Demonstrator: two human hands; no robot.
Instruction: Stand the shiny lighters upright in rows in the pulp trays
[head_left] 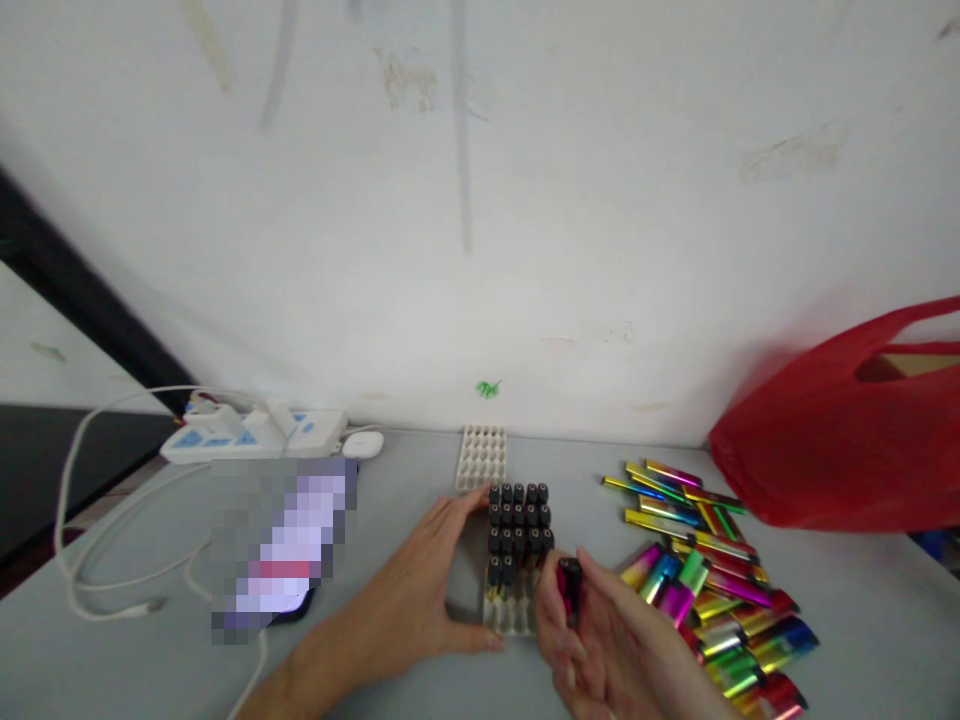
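A white tray with rows of holes (512,617) stands at the centre front. Several black-topped tubes (518,515) stand upright in its rear rows, and holes at the front show bare. My left hand (420,580) is beside the tray's left side, fingers spread, with the fingertips by the back corner and the thumb at the front edge. To the right of the tray, my right hand (600,630) is closed around a black-topped tube (570,580) with a pinkish body, held upright close to the front rows.
Many shiny coloured tubes (720,600) lie piled at the right, below a red bag (825,440). Behind the filled tray is another white tray (482,455). A phone (300,540), power strip (255,435), white case (364,444) and cables occupy the left.
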